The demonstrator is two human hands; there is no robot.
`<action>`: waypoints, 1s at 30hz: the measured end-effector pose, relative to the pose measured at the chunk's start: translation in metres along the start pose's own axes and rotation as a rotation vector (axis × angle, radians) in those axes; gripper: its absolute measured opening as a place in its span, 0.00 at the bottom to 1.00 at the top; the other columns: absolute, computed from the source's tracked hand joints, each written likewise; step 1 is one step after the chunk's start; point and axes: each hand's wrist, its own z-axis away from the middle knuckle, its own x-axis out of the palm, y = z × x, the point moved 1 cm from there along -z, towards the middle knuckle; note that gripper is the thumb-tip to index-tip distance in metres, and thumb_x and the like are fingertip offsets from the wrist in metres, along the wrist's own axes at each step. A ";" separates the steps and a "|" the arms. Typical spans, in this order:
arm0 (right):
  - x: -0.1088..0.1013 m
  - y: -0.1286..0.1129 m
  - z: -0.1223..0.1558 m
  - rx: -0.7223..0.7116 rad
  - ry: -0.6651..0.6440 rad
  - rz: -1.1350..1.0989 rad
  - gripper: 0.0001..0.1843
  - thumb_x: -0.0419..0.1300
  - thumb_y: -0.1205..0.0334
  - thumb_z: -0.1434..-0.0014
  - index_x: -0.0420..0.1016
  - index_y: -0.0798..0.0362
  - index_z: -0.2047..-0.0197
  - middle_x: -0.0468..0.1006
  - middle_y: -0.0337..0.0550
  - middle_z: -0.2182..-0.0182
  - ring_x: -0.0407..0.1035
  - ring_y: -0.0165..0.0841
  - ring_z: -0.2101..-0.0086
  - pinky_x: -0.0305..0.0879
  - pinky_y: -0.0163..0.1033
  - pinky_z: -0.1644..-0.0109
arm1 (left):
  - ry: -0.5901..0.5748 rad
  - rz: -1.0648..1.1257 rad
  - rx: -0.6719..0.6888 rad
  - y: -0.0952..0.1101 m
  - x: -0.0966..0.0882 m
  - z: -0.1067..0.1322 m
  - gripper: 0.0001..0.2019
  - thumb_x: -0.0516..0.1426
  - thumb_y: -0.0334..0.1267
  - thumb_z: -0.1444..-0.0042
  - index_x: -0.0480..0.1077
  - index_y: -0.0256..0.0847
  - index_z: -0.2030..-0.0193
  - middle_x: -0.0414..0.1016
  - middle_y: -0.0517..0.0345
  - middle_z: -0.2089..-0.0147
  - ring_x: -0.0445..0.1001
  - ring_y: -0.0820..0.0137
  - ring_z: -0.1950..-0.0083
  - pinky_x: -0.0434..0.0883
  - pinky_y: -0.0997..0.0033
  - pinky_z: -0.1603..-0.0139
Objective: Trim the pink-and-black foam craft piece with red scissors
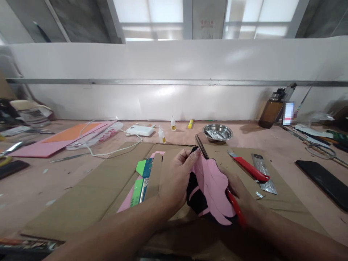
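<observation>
My left hand (176, 177) pinches the top of a pink foam sheet with black backing (210, 188), holding it up over the cardboard mat (95, 188). My right hand (241, 197) grips red-handled scissors (236, 206) under the sheet. Their blades (201, 145) stick out above the pink sheet, next to my left fingertips.
A red utility knife (248, 167) and a metal ruler (263, 172) lie right of my hands. Green and pink scraps (141, 177) lie to the left. A steel bowl (217, 131), glue bottles (161, 135), a white power bank (140, 130), pink sheets (62, 139) and a black phone (324, 181) sit around.
</observation>
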 end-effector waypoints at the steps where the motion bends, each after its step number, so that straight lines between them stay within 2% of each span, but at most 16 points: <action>1: 0.000 0.002 0.000 -0.007 -0.006 -0.011 0.19 0.54 0.61 0.37 0.73 0.48 0.44 0.81 0.47 0.55 0.76 0.41 0.58 0.76 0.42 0.58 | -0.006 0.004 0.000 -0.001 -0.001 -0.001 0.13 0.64 0.41 0.49 0.67 0.40 0.78 0.64 0.66 0.79 0.59 0.75 0.76 0.60 0.75 0.74; 6: -0.002 0.006 -0.002 -0.019 -0.013 -0.059 0.21 0.53 0.65 0.38 0.72 0.49 0.43 0.80 0.49 0.51 0.75 0.42 0.52 0.74 0.45 0.49 | 0.020 -0.023 0.003 -0.003 -0.002 -0.002 0.14 0.63 0.41 0.47 0.66 0.39 0.78 0.63 0.66 0.78 0.59 0.75 0.75 0.60 0.76 0.73; 12: -0.002 0.006 -0.003 -0.052 -0.045 -0.035 0.22 0.52 0.68 0.41 0.74 0.48 0.46 0.81 0.48 0.54 0.76 0.41 0.59 0.75 0.45 0.54 | -0.005 -0.120 0.015 -0.003 -0.003 -0.002 0.16 0.62 0.47 0.46 0.65 0.41 0.76 0.62 0.66 0.78 0.58 0.75 0.76 0.59 0.75 0.74; 14: -0.002 0.006 -0.003 -0.035 -0.043 -0.049 0.21 0.52 0.68 0.41 0.74 0.49 0.46 0.81 0.48 0.54 0.75 0.41 0.58 0.74 0.45 0.53 | -0.005 -0.147 0.014 -0.005 -0.003 -0.002 0.16 0.61 0.48 0.46 0.65 0.41 0.76 0.64 0.66 0.78 0.59 0.74 0.76 0.59 0.74 0.74; 24: 0.003 0.000 -0.002 0.029 -0.041 -0.098 0.18 0.56 0.66 0.40 0.74 0.50 0.47 0.80 0.46 0.54 0.73 0.41 0.53 0.72 0.43 0.48 | 0.046 -0.139 -0.012 0.004 0.001 0.006 0.14 0.62 0.41 0.45 0.64 0.42 0.77 0.64 0.67 0.82 0.57 0.76 0.79 0.58 0.75 0.77; 30: 0.005 0.007 0.003 0.051 0.029 -0.072 0.17 0.55 0.66 0.38 0.74 0.47 0.47 0.79 0.45 0.53 0.73 0.42 0.52 0.71 0.43 0.46 | 0.082 -0.080 -0.075 0.007 0.004 0.011 0.14 0.64 0.42 0.48 0.66 0.42 0.78 0.65 0.67 0.82 0.57 0.76 0.81 0.57 0.74 0.79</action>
